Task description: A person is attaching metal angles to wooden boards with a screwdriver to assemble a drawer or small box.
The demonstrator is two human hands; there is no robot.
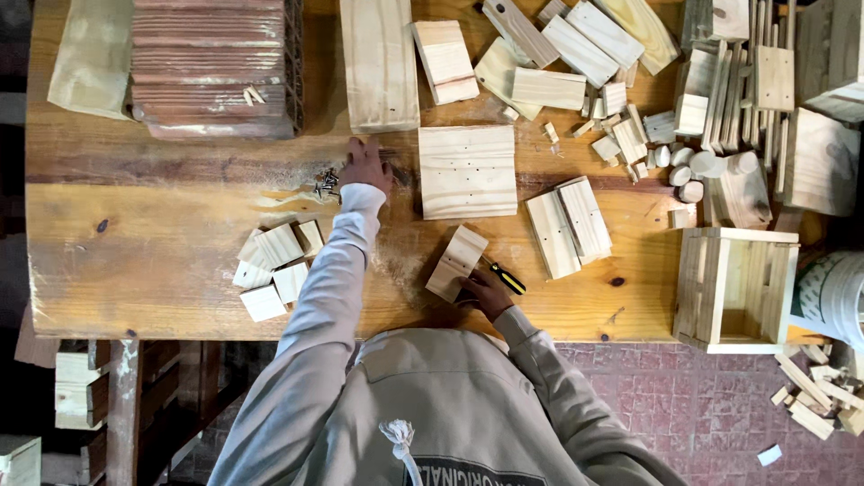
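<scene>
The person leans over a wooden tabletop (162, 270) seen from above, both arms in pale grey sleeves. The left hand (366, 166) is stretched far across the tabletop, palm down with fingers loosely spread, resting just right of a small heap of dark screws (326, 184); whether the grip has picked up a screw cannot be told, since the fingers hide what lies under them. The right hand (486, 292) sits near the body, its grip closed around the near end of a small pine block (457, 262) that lies tilted on the tabletop. Just right of that hand lies a screwdriver (507, 278) with a yellow and black handle, touching or nearly touching the fingers. Beyond the block, in the middle, lies a square pine board (467, 171) with small drilled holes. To the right of it two flat slats (569, 227) lie side by side at an angle. On the left, near the left forearm, is a cluster of small square offcuts (277, 268). At the near right edge stands a slatted wooden crate (736, 288), and the far right is strewn with loose wood pieces (621, 117).
</scene>
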